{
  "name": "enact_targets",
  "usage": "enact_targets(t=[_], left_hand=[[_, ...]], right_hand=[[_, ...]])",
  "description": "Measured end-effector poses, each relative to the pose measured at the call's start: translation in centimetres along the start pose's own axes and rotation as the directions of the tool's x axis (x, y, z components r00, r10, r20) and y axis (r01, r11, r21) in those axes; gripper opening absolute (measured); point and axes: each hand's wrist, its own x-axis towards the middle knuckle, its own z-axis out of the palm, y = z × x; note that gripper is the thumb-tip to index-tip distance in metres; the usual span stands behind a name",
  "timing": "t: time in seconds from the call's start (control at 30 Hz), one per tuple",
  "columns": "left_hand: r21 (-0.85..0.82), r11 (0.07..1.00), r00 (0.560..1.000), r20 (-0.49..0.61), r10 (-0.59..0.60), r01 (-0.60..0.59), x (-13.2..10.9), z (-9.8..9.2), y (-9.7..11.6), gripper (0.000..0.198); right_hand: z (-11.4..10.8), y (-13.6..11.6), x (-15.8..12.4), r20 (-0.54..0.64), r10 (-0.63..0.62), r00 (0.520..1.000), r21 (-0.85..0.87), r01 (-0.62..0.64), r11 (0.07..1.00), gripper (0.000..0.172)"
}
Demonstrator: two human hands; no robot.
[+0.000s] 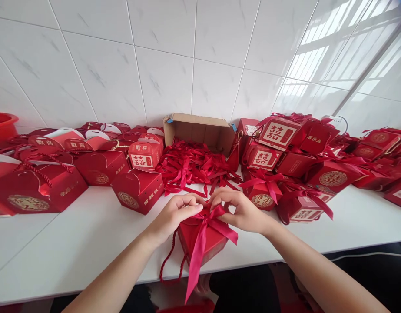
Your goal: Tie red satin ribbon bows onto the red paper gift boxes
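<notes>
Head view: left hand (176, 215), right hand (244, 213) pinch one ribbon (202, 243) (one box (216, 247)).

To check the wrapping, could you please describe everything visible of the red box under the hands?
The box is glossy red card, standing at the near edge of the white table. A red ribbon is tied at its top, with one tail hanging past the edge. A red cord handle loops down its left side. The left hand and right hand pinch the ribbon at the knot.

Both hands (174, 214) (242, 211) pinch ribbon (205, 230) atop red box (200, 243)
</notes>
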Motion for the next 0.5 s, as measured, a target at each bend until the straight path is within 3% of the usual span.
enact_targets(t=[0.5], left_hand=[[0.030,0.999,0.998,0.067,0.017,-0.019,0.09,0.55,-0.03,0.039]], right_hand=[[-0.06,-0.32,-0.33,0.093,-0.077,0.993,0.209,0.057,0.976,0.009]])
